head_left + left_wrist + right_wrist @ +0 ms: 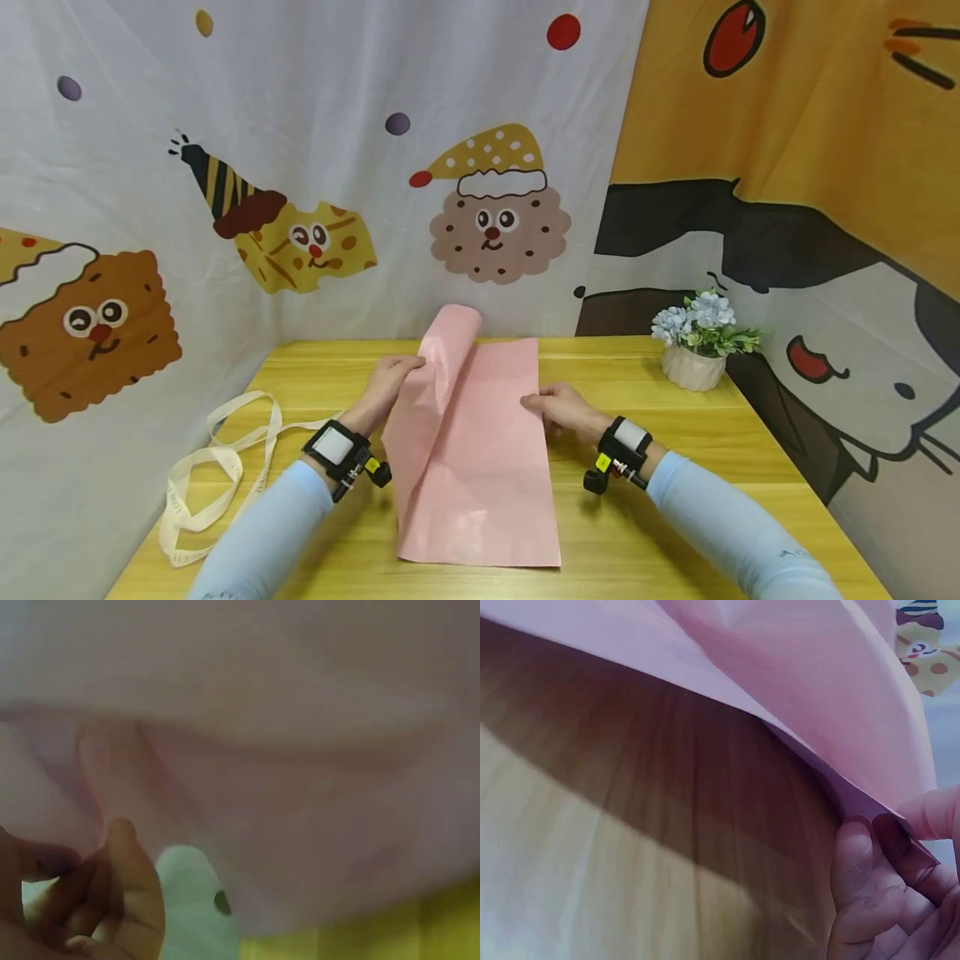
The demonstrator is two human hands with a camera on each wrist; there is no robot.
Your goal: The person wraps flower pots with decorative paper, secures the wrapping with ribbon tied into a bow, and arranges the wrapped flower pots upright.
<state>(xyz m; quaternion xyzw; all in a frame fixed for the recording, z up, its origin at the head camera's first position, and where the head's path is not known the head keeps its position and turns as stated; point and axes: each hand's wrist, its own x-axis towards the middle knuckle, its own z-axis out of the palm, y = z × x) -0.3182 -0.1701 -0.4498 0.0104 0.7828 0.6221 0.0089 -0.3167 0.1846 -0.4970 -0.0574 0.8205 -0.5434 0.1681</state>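
**Pink sheet (491, 475), one side raised**

It rests on the yellow wooden table (622, 546), left hand (386, 387) pinching the raised side, right hand (570, 410) pinching the right edge. Folding or spreading seems in hand; the next move calls for steady edges. Ribbon (174, 518) lies left, potted flowers (699, 337) back right, cartoon curtain (315, 108) behind.

A large sheet (498, 483) extends over the middle of the desk (630, 542), its long sides running from near to far, its left side raised. The left hand (386, 387) is at that raised side, the right hand (566, 411) at the right edge. A loose ribbon (174, 508) lies left of the sheet; a flowerpot (693, 368) stands at the far right. Curtains (315, 125) hang behind the desk.
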